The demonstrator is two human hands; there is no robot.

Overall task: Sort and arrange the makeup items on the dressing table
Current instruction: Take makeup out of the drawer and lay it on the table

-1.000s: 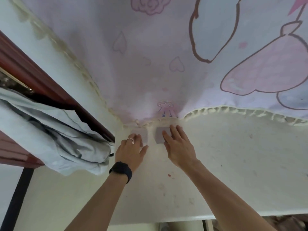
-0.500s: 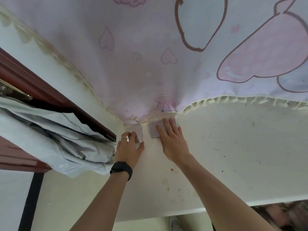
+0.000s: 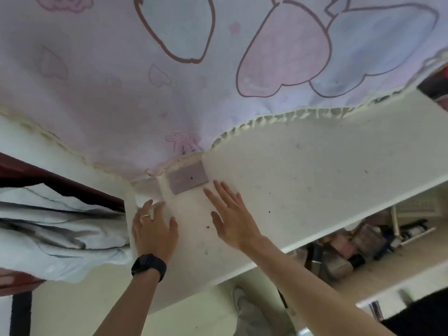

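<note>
Taking the mauve pad [image 3: 188,177] as the landmark: far to its left, a bundle of pale grey cloth [image 3: 55,229] hangs off a dark red wooden frame [image 3: 60,180]. Nearer, below and left of the pad, the left hand [image 3: 154,230] lies flat on the white tabletop [image 3: 303,180], fingers spread and closed on nothing; it wears a ring, with a black wristband [image 3: 148,266] at the wrist. The pad itself sits at the back of the tabletop, its far edge touching the frilled hem of a pink and blue cartoon-print cloth [image 3: 169,81] that drapes behind it. It looks like a thin, flat, light rectangle, probably soft or slightly flexible, so it would likely slide under a fingertip push, or lift best by pinching its free near edge between thumb and forefinger. Just below and right of the pad, the right hand [image 3: 234,218] hovers or rests with open, splayed fingers, fingertips close to the pad's near edge but not on it. Far below and to the right, under the tabletop, a lower shelf [image 3: 412,253] holds a jumble of makeup containers [image 3: 349,251], too blurred to identify individually.
</note>
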